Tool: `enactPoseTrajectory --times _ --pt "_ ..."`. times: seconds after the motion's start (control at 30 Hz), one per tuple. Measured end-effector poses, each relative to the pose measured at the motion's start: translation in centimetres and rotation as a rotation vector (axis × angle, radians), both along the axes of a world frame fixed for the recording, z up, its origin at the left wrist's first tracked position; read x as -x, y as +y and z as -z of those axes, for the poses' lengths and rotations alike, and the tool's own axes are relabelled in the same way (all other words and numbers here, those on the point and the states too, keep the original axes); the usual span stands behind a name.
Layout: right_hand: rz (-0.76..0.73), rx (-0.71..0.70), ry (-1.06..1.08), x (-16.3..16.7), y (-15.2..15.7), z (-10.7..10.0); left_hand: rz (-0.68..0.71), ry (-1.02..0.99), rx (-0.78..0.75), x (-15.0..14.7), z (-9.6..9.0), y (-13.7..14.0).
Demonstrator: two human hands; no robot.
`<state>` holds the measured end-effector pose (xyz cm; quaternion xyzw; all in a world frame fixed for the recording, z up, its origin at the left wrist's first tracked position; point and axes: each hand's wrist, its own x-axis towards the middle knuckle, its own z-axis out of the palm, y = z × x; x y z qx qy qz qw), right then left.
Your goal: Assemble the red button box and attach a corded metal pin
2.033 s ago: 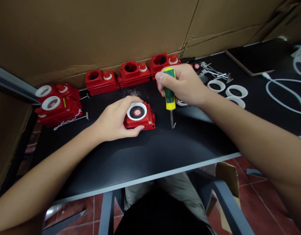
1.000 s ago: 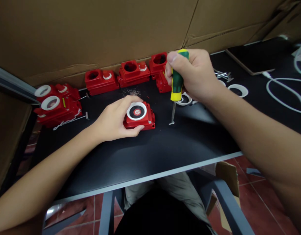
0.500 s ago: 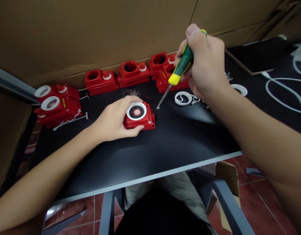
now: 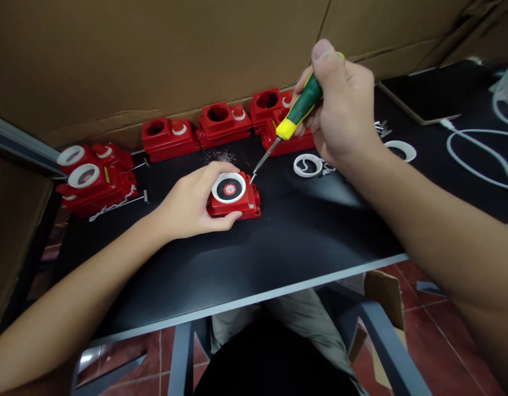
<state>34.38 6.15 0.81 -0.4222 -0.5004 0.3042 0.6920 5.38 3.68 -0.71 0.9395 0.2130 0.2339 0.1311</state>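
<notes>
My left hand (image 4: 191,203) grips a small red box (image 4: 249,201) from its left side, thumb in front and fingers behind. On top of the box sits a white ring (image 4: 216,193) around a black disc with a red-and-white centre. A screw head shows at the box's near right corner. My right hand (image 4: 344,104) is wrapped around the green and yellow handle of a screwdriver (image 4: 305,104), thumb up by the handle's end. The shaft slants down to the left, and a small screw (image 4: 252,179) sits at its tip, by the box's far right corner.
Several red boxes (image 4: 171,143) line the cardboard wall (image 4: 154,55), and more with white rings (image 4: 84,176) stand at left. To the right lie a loose white ring (image 4: 307,165), small metal parts (image 4: 381,129), a tablet (image 4: 427,93) and a white cable (image 4: 480,140).
The screwdriver, with the screw at its tip, has moved left and slightly down to the box's far right corner. My left hand keeps its hold on the box.
</notes>
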Motion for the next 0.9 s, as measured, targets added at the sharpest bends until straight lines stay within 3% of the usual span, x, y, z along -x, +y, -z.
enactPoseTrajectory --times 0.53,0.9 --pt "0.08 -0.039 -0.009 -0.1 0.6 0.5 -0.059 0.218 0.199 -0.1 -2.7 0.3" --pt "0.114 -0.063 -0.373 -0.1 -2.9 -2.4 -0.074 0.223 0.255 -0.3 -3.3 0.0"
